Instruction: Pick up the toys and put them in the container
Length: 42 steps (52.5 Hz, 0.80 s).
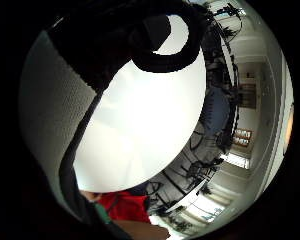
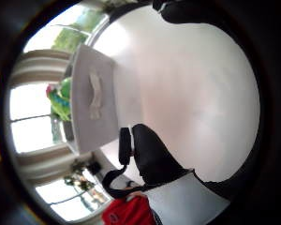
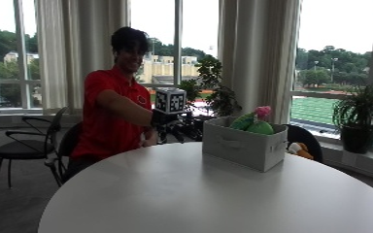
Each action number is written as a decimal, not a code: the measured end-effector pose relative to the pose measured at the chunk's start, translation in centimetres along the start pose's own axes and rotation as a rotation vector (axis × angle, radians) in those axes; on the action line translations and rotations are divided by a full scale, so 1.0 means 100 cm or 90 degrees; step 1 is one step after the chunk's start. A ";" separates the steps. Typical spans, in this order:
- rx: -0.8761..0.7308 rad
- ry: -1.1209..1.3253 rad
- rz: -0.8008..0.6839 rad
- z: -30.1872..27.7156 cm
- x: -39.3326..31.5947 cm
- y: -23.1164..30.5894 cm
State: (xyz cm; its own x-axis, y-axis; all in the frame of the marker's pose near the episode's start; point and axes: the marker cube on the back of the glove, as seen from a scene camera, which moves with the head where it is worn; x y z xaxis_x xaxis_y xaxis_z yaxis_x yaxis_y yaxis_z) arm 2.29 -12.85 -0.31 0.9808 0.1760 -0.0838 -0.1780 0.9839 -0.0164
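Note:
A grey fabric container (image 3: 238, 145) with a handle stands on the round white table (image 3: 193, 194), towards its far right. Green and pink plush toys (image 3: 254, 124) stick out of its top. My gloved right hand (image 3: 168, 127) hovers above the table's far edge, just left of the container, with its fingers hanging loosely and nothing in them. The thumb side palm view shows the container (image 2: 100, 126) side-on with the green toy (image 2: 61, 101) in it, a gloved finger (image 2: 152, 159) and bare table (image 2: 192, 93). The little finger side palm view shows only table (image 1: 140, 120).
An orange plush toy (image 3: 298, 149) lies behind the container, off the table, on a dark chair. A potted plant (image 3: 361, 121) stands on the sill at right. Black chairs (image 3: 25, 145) stand at left. The person in a red shirt (image 3: 109, 121) sits behind the table.

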 end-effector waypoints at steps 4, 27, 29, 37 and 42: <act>-0.004 -0.010 -0.005 0.005 0.006 0.001; -0.013 -0.048 -0.019 0.023 0.012 0.011; -0.014 -0.047 -0.024 0.023 0.015 0.010; -0.005 -0.044 -0.019 0.025 0.022 0.009; -0.004 -0.047 -0.009 0.029 0.027 0.012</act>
State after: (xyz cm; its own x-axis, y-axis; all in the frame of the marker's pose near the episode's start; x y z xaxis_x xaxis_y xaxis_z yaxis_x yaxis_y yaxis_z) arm 5.00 -11.14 2.37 0.9865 0.1636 -0.0104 -0.1638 0.9862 -0.0232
